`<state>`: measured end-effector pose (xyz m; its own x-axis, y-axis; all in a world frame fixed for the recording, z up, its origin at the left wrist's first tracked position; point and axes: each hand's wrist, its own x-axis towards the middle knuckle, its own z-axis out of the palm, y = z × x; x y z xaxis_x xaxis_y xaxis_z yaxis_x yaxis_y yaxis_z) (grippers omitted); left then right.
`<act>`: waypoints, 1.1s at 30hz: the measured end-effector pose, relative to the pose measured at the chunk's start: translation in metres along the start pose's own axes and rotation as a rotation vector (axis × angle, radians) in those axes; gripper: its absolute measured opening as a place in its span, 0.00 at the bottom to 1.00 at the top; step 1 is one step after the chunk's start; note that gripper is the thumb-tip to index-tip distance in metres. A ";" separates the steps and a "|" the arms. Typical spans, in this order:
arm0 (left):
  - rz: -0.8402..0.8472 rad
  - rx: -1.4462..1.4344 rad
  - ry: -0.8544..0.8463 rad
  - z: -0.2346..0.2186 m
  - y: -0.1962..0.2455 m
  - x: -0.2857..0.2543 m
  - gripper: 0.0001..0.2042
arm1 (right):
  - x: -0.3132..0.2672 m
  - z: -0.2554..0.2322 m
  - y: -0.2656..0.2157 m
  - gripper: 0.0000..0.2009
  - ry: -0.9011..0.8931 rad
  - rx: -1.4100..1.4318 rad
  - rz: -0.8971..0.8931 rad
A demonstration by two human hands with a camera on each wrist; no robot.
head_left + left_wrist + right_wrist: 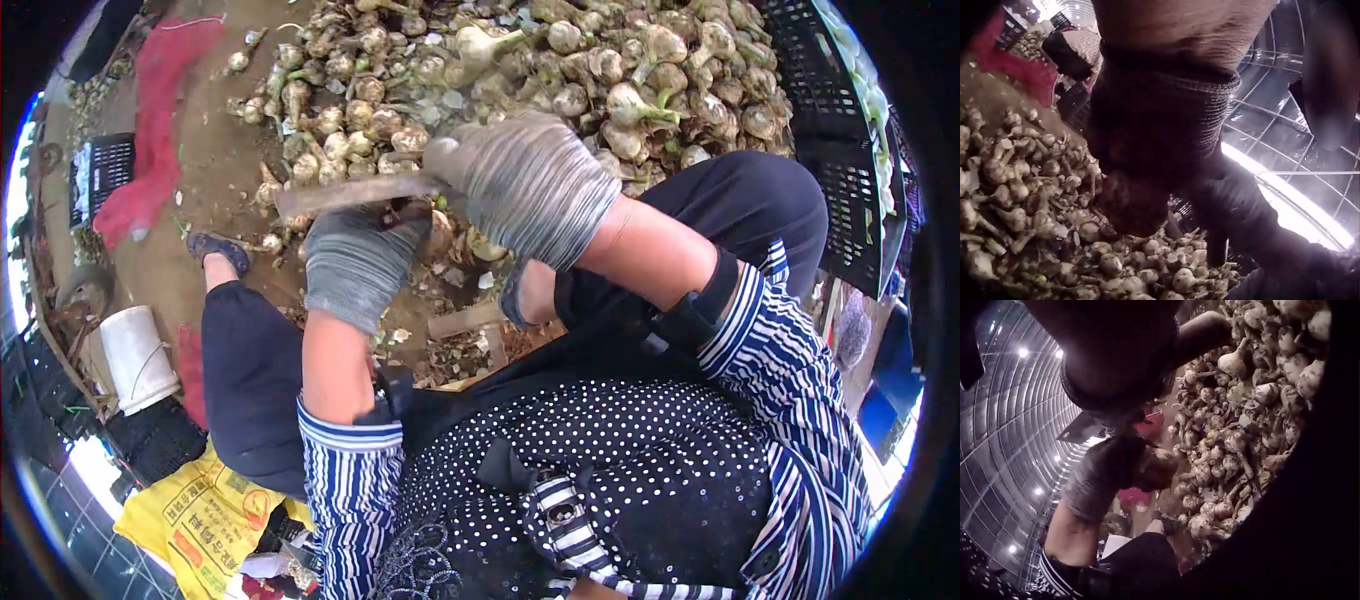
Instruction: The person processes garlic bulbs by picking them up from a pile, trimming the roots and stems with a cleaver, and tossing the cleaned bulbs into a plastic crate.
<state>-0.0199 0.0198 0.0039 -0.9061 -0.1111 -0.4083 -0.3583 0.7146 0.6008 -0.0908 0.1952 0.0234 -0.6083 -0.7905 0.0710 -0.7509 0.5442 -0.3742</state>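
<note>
Both hands wear grey knit gloves. In the head view the right hand [540, 185] grips a flat-bladed tool [350, 193] that reaches across above the left hand [362, 262]. The right wrist view shows the tool's handle [1204, 336] on one side of the dark right hand [1116, 369] and its flat blade [1080, 428] on the other. Just below the blade, the left hand [1099, 478] holds a garlic bulb [1160, 467], partly visible beside its fingers in the head view [440, 232]. Shadow hides the left fingers in the left wrist view.
A large heap of garlic bulbs [600, 70] lies beyond the hands. Black crates stand at the right [825, 150] and far left [112, 170]. Red netting [160, 110], a white bucket [138, 358] and a yellow sack [205, 520] are at the left.
</note>
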 end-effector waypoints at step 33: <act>-0.012 -0.799 0.067 0.028 0.011 -0.015 0.28 | -0.007 0.008 -0.001 0.16 -0.217 0.424 0.447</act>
<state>-0.0035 0.0484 -0.0027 -0.9036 -0.1750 -0.3909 -0.3980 0.0056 0.9174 -0.0838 0.1981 0.0160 -0.7397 -0.5761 -0.3477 -0.2436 0.7109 -0.6597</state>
